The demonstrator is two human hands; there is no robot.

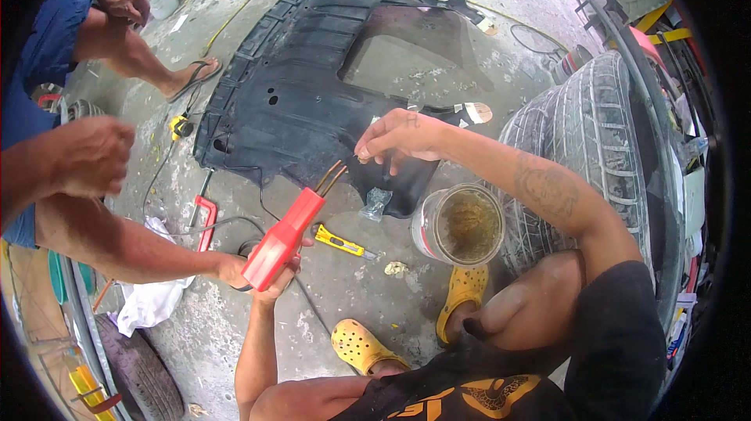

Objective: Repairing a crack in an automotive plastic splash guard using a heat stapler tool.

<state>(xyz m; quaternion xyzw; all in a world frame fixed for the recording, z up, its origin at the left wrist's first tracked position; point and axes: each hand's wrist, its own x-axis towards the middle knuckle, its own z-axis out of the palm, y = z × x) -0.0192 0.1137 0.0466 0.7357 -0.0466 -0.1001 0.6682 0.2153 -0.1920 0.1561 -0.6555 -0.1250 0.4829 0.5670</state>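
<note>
Two hands work the black panel (pixel 313 92): my left hand (pixel 270 276) grips the red tool (pixel 283 237), prongs aimed at the near edge, where my right hand (pixel 399 138) pinches something too small to identify.

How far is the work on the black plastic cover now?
Done: the black underbody cover lies flat on the concrete floor. In hand: the left hand grips a red heat tool, prongs aimed at the cover's edge, where the right hand pinches something small. Left: no finished repair is visible.

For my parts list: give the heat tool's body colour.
Red, with copper-coloured prongs; head view.
</note>
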